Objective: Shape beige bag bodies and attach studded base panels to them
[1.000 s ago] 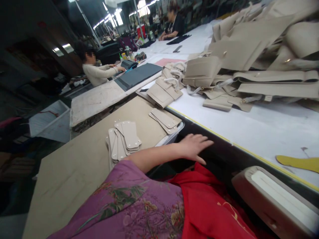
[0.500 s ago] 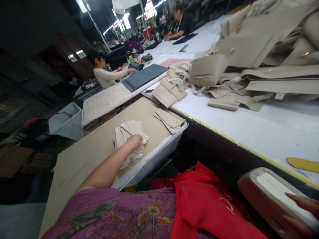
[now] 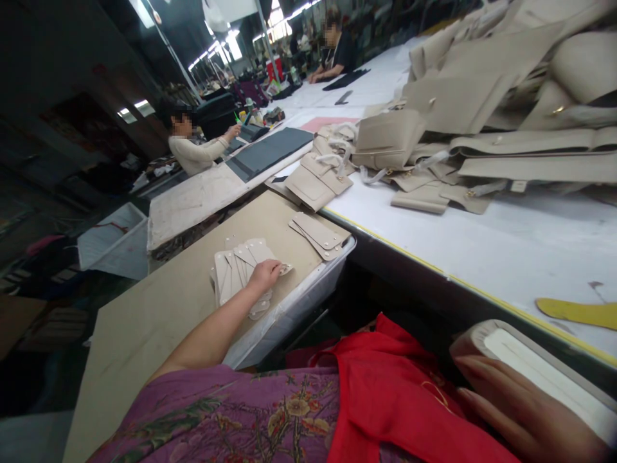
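My left hand (image 3: pixel 265 274) is closed over the right side of a fanned pile of beige leather pieces (image 3: pixel 224 273) with small metal snaps. Its fingers pinch the end of one snap-studded leather piece (image 3: pixel 288 270), which sticks out past the fingertips. At the lower right, my right hand (image 3: pixel 525 402) lies along the near side of a beige leather-covered block with a white face (image 3: pixel 535 354), its fingers bent against it. Part of that hand runs out of the frame. Two or three similar snap-studded pieces (image 3: pixel 318 233) lie apart near the board's far corner.
The tan board (image 3: pixel 159 321) abuts a white table (image 3: pixel 496 257) with a yellow edge. A heap of beige bags (image 3: pixel 463 109) covers the table's far side. A yellow flat piece (image 3: pixel 578 313) lies at right. Two people work farther back, beside dark sheets (image 3: pixel 270 153).
My left hand has shifted slightly, and a snap-studded end now shows beyond its fingers. My right hand has moved from the block's white face to its near side. The view has turned a little.
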Action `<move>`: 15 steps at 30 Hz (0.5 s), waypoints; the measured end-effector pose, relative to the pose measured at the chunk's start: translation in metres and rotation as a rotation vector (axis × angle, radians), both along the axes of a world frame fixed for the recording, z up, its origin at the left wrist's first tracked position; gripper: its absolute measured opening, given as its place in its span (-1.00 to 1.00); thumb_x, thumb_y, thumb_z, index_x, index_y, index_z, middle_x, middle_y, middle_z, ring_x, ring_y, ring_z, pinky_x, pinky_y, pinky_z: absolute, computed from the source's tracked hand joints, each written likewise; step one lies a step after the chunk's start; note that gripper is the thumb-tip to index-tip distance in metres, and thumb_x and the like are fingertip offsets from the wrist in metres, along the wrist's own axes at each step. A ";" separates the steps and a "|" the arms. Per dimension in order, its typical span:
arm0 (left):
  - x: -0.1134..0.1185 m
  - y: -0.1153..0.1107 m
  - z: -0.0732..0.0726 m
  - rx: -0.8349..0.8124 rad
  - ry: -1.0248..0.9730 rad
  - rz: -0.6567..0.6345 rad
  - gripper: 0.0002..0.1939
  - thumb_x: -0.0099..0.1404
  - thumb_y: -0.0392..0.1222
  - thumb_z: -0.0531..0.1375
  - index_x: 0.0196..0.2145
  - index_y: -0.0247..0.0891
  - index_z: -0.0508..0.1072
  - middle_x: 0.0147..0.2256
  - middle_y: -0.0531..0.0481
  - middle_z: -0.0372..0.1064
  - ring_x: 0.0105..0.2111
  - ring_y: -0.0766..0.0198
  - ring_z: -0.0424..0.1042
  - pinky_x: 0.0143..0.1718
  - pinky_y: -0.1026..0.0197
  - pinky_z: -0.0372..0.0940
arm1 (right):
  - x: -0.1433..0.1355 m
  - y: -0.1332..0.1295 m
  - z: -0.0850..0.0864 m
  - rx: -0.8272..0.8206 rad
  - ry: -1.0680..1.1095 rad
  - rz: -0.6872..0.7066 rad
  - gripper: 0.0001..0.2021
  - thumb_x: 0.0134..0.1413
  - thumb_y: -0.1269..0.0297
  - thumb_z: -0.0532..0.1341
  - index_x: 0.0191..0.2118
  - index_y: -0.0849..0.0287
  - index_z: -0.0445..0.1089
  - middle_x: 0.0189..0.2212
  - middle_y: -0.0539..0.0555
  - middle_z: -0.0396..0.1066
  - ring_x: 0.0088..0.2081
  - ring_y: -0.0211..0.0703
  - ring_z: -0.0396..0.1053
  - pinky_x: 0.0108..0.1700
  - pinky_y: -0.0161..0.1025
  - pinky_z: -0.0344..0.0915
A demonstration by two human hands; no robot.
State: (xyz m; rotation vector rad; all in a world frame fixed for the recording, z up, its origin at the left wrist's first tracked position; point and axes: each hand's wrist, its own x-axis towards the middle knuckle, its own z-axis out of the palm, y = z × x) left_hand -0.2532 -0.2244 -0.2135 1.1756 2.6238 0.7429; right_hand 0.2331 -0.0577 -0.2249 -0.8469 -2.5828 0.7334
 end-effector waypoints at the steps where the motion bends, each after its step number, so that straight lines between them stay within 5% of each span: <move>1: 0.000 0.000 -0.002 0.071 -0.030 0.037 -0.81 0.17 -0.18 0.11 -0.34 -0.25 0.50 -0.28 -0.05 0.47 -0.20 0.19 0.39 -0.11 0.23 0.23 | -0.012 -0.002 0.005 -0.042 -0.049 0.068 -0.62 -0.05 -0.13 0.16 -0.14 -0.09 0.44 -0.14 0.18 0.44 -0.12 0.05 0.40 -0.08 -0.09 0.37; 6: 0.002 0.004 -0.020 0.339 -0.205 0.212 -0.74 0.19 -0.15 0.08 -0.32 -0.37 0.48 -0.45 -0.04 0.46 -0.45 0.26 0.40 -0.40 0.28 0.29 | -0.082 -0.011 0.019 -0.309 -0.114 0.285 -0.62 0.11 0.01 0.08 -0.06 0.11 0.38 -0.06 0.17 0.37 -0.09 -0.05 0.36 -0.03 -0.13 0.32; 11: 0.029 0.015 -0.017 0.509 -0.242 0.272 -0.69 0.24 -0.14 0.03 -0.23 -0.39 0.45 -0.37 -0.08 0.47 -0.40 0.26 0.43 -0.34 0.24 0.33 | -0.154 -0.016 0.003 -0.547 -0.022 0.333 -0.58 0.07 0.05 0.13 -0.03 0.20 0.36 -0.07 0.19 0.37 -0.05 -0.04 0.34 0.05 -0.10 0.25; 13: 0.049 0.016 -0.009 0.560 -0.184 0.234 -0.71 0.26 -0.12 0.05 -0.21 -0.34 0.46 -0.28 -0.09 0.47 -0.28 0.24 0.43 -0.20 0.21 0.33 | -0.178 -0.021 0.001 -0.776 0.008 0.290 -0.53 0.05 0.01 0.16 0.00 0.23 0.33 -0.03 0.21 0.35 -0.05 -0.03 0.34 0.04 -0.09 0.26; 15: 0.071 0.016 -0.004 0.577 -0.050 0.063 -0.77 0.26 -0.14 0.08 -0.22 -0.27 0.47 -0.21 -0.08 0.45 -0.17 0.22 0.40 -0.07 0.17 0.28 | -0.198 -0.028 0.003 -1.094 0.038 0.224 -0.46 0.05 -0.05 0.14 0.05 0.24 0.27 0.02 0.25 0.31 -0.08 -0.05 0.38 -0.02 -0.10 0.32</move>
